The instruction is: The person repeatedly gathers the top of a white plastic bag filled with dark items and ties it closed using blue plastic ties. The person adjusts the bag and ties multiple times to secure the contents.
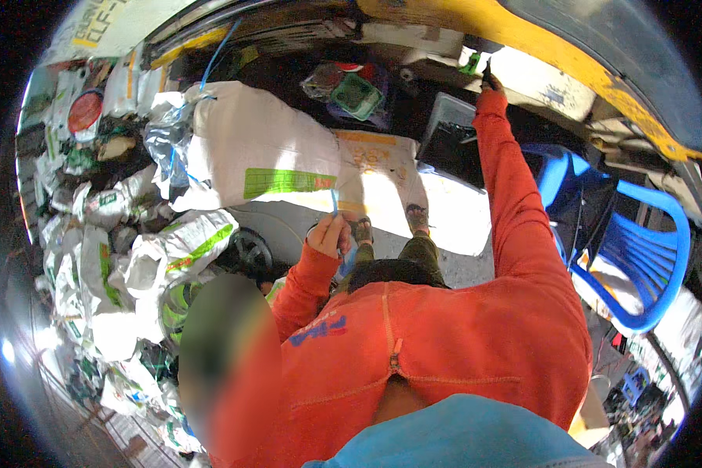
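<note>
My left hand [331, 236] is closed, its fingers pinching a thin light-blue strip [335, 201] that sticks up in front of the large white woven sack [265, 148]. The sack lies bulging on its side, with a green printed band near my hand. My right arm stretches far out to the upper right. At its end my right hand [491, 92] looks closed at the pale ledge, with a dark, slender thing rising from it that I cannot make out. A small bright-green object [470, 64] sits just left of that hand.
Heaped white sacks [101, 273] fill the left side. A clear plastic bin [448, 117] stands below the ledge, with a green basket [356, 96] farther left. A blue plastic chair [639, 249] is at right. A yellow beam [600, 90] crosses above. A blurred shape covers the lower left.
</note>
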Demonstrator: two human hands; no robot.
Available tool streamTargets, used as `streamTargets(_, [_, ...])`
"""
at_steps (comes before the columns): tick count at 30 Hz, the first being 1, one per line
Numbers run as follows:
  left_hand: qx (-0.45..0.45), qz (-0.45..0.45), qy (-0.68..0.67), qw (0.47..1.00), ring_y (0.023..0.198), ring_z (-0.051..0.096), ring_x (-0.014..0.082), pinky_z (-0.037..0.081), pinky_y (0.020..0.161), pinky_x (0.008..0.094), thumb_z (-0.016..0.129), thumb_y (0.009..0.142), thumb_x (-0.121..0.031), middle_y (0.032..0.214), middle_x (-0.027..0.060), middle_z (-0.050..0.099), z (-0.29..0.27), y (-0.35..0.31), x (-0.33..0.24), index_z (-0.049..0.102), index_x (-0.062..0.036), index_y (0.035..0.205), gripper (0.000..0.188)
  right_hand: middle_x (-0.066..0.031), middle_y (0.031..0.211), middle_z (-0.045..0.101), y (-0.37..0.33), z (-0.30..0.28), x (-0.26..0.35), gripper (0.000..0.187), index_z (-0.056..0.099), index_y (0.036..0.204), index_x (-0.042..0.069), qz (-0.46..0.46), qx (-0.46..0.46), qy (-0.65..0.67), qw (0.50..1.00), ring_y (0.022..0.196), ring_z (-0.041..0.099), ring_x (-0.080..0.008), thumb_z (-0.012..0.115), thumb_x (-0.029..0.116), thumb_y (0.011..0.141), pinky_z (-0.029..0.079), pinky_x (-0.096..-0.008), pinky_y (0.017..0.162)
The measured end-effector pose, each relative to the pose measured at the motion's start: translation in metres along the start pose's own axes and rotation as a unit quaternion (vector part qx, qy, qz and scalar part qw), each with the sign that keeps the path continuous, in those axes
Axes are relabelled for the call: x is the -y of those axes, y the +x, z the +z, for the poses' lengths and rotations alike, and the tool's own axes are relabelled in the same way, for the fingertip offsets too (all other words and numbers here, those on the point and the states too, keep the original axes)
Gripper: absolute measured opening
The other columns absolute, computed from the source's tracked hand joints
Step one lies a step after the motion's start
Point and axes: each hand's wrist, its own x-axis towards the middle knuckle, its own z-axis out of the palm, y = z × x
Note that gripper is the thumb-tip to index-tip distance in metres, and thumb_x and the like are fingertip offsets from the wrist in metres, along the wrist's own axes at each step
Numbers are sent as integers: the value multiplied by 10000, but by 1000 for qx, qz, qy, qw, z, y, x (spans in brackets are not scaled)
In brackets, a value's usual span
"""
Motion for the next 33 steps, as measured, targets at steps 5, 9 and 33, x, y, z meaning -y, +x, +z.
streamTargets(5, [-36,12,-103,994,450,382,63,326,403,201,333,939,-202,604,-11,423,-4,11,-34,525,-14,980,272,-77,1024,583,52,20,-16,302,554,1112,120,-134,179,-562,797,924,552,-207,519,211,826,444,-340,783])
streamTargets(9, [-77,80,-6,994,487,378,55,311,413,200,329,940,-190,599,-29,409,-37,7,-72,539,-23,1003,275,-46,912,566,-20,32,53,307,559,1120,101,-61,138,-191,970,798,518,-158,519,208,835,431,-289,697])
streamTargets(33, [-201,406,403,795,595,508,121,393,529,214,400,894,-49,687,33,529,-374,71,-244,563,-2,1023,212,-21,626,563,-180,357,463,225,636,782,38,-40,619,-32,783,513,504,-106,665,260,759,396,-230,473])
